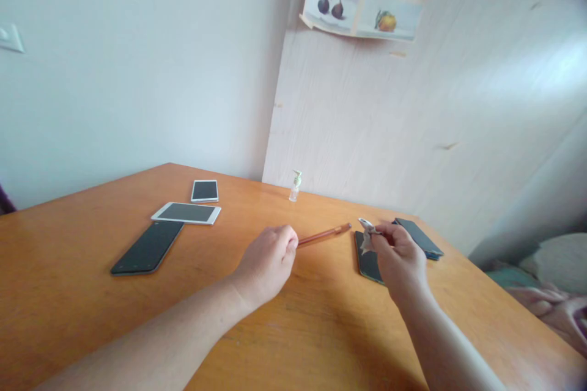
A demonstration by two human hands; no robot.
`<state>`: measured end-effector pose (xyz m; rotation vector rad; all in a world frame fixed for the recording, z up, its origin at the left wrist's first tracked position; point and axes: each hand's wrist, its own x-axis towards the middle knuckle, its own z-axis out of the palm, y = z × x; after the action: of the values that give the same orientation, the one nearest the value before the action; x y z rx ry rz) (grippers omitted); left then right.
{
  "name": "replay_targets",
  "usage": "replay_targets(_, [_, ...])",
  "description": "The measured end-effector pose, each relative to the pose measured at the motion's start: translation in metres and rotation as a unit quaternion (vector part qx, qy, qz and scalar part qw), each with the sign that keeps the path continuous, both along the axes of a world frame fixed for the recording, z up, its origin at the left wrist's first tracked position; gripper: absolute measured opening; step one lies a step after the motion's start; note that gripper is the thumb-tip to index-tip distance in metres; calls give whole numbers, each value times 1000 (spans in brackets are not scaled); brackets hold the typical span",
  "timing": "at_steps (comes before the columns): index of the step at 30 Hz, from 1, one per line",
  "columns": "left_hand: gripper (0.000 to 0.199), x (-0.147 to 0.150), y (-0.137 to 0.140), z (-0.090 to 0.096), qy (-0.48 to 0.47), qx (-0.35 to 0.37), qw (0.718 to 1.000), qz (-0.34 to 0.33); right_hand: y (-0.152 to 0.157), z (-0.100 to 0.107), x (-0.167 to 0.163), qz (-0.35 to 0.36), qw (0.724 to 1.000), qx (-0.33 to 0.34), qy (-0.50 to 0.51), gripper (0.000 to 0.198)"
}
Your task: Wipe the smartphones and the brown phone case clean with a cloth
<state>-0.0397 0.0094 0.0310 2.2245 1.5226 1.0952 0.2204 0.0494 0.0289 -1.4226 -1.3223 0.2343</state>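
My left hand [270, 259] is closed around one end of a slim reddish-brown pen-like stick [324, 235], which points right above the table. The end inside the fist is hidden. My right hand [401, 256] pinches a small crumpled whitish tissue [367, 241] between thumb and fingers, close to the stick's free tip but apart from it. A pale, shiny end shows at the top of the tissue; its kind is unclear. Below and behind the right hand lies a dark phone [367, 264], partly covered by the hand.
Left on the wooden table [284, 342] lie a black phone [149, 248], a large white phone [188, 213] and a smaller white one [205, 190]. A small clear pump bottle [295, 187] stands at the back. Dark flat items [418, 237] are stacked at right. Fabric [550, 269] lies beyond the edge.
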Motion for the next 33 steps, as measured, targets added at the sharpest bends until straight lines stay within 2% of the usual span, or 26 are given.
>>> replay_targets(2, [22,-5,6,3,-149,-45,988,11,1,-1,1,16,999,13,39,29])
replay_targets(3, [23,-7,9,4,-229,-81,970,6,1,-2,0,23,998,17,49,28])
replay_targets(5, [21,-10,14,3,-360,-178,916,10,0,-1,-3,34,998,22,56,26])
replay_targets(7, [14,-13,20,-1,-424,-275,861,54,-3,0,-6,41,997,25,58,24])
replay_targets(9, [10,-16,24,-5,-425,-309,846,90,-5,1,-9,43,997,26,60,23])
replay_targets(14, [4,-21,30,-6,-467,-294,832,53,-6,3,-9,38,997,28,64,25])
replay_targets(18, [6,-22,31,-8,-474,-300,823,88,-6,2,-10,42,997,31,57,23])
replay_targets(20, [7,-22,31,-9,-474,-306,822,83,-7,1,-11,43,997,30,53,22])
replay_targets(22, [5,-22,31,-9,-481,-296,823,65,-7,1,-11,46,997,30,55,21])
replay_targets(28, [5,-21,30,-6,-467,-309,825,74,-8,2,-11,52,997,29,44,19])
replay_targets(30, [5,-21,29,-7,-467,-296,831,55,-9,3,-11,46,998,29,42,19])
replay_targets(33, [6,-21,29,-9,-454,-282,843,65,-10,5,-12,43,998,26,42,19])
